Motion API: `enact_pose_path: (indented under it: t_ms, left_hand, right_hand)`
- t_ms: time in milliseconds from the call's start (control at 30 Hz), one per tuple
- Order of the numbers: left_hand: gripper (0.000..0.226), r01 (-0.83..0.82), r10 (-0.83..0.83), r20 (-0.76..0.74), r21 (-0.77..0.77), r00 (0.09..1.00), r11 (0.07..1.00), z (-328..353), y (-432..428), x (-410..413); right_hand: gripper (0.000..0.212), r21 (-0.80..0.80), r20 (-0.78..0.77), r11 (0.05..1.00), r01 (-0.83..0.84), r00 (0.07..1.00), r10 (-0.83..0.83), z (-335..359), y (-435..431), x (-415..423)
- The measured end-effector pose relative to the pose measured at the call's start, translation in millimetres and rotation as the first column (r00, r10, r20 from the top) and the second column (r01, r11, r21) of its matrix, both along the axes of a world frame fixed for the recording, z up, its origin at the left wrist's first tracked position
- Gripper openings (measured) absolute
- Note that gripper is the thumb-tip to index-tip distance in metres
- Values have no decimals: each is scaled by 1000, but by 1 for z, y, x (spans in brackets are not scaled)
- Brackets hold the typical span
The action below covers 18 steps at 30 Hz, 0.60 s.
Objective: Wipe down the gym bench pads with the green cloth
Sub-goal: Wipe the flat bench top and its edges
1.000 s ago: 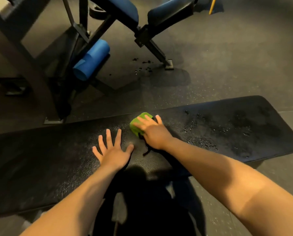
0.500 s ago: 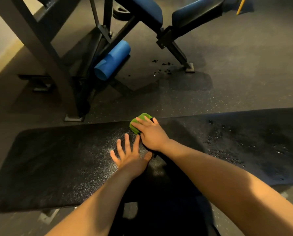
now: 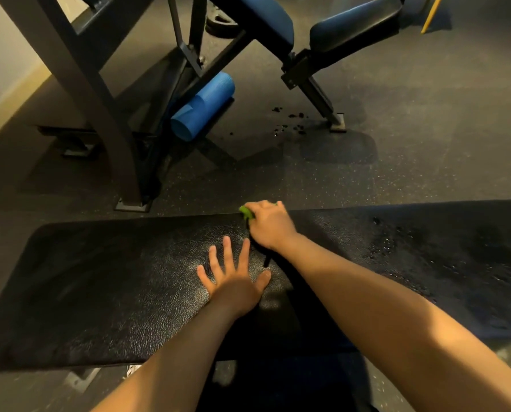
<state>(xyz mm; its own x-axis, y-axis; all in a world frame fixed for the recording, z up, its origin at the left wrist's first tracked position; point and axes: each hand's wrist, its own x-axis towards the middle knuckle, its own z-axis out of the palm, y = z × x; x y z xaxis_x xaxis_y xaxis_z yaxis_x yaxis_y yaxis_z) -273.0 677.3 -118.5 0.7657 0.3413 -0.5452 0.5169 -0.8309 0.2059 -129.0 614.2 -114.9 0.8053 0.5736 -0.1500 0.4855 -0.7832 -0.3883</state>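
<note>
My right hand (image 3: 270, 226) is at the far edge of the black pad (image 3: 114, 278), fingers bent down over the green cloth (image 3: 246, 213) and holding it against that edge, so only a small green corner shows at the hand's left side. My left hand (image 3: 233, 281) lies flat on the pad just nearer to me, palm down, fingers spread and straight, holding nothing. To the right the pad is speckled with droplets (image 3: 397, 248), and on the floor beyond it I see a blue roller (image 3: 203, 107) under a dark frame (image 3: 78, 69), next to a blue-padded bench (image 3: 352, 25).
</note>
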Motion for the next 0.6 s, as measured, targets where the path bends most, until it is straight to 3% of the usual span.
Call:
enact_pose_path:
  t_ms: [167,300,433,600]
  left_hand:
    - [80,-12,12,14,6,1000,1000,-3,0,1]
    - [82,5,-4,30,-41,1000,999,0,2,-1]
    - [82,26,-22,64,-68,998,997,-2,6,-4]
    - [81,14,-9,77,-62,997,998,-2,4,-5]
  right_hand:
    - [48,-20,-122,997,-77,990,74,5,12,2]
    - [37,-77,-34,992,98,994,-101,9,-32,10]
    - [30,-138,51,931,338,941,-334,2,-84,22]
    - [35,-142,212,927,347,925,-314,-9,-66,3]
